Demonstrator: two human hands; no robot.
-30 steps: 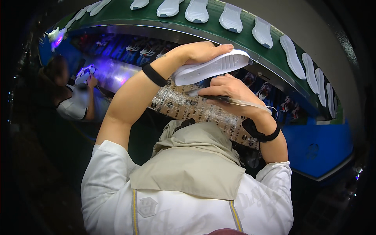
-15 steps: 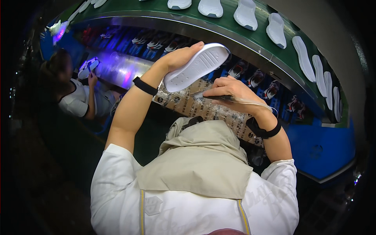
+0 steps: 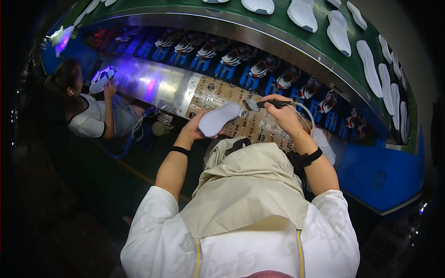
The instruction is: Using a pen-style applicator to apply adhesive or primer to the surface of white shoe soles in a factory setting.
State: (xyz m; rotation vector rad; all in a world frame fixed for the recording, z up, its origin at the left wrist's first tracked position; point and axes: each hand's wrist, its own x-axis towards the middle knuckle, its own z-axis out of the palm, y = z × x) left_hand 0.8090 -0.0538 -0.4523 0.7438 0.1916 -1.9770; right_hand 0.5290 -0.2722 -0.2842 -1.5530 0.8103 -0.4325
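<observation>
My left hand (image 3: 196, 126) is closed on a white shoe sole (image 3: 219, 119), gripping it by its left edge with the fingers partly hidden beneath. The sole is tilted, its smoother face turned up, over the near edge of a cardboard-covered bench (image 3: 211, 97). To its right, my right hand (image 3: 283, 114) is closed around the black handle of a brush (image 3: 265, 104). The brush head points left, apart from the sole and above the cardboard. A thin clear hose (image 3: 307, 111) loops from the handle end past my right wrist.
Beyond the bench, shoe uppers (image 3: 234, 56) stand in a row on blue holders. A raised green conveyor belt (image 3: 320, 34) carries several white soles. At left, a co-worker (image 3: 92, 113) holds a shoe (image 3: 102, 79). A whitish object (image 3: 322, 144) sits beside my right forearm.
The left hand has drawn the sole down toward me and turned it, so its grooved face no longer shows. The right hand has moved the brush slightly away and to the right.
</observation>
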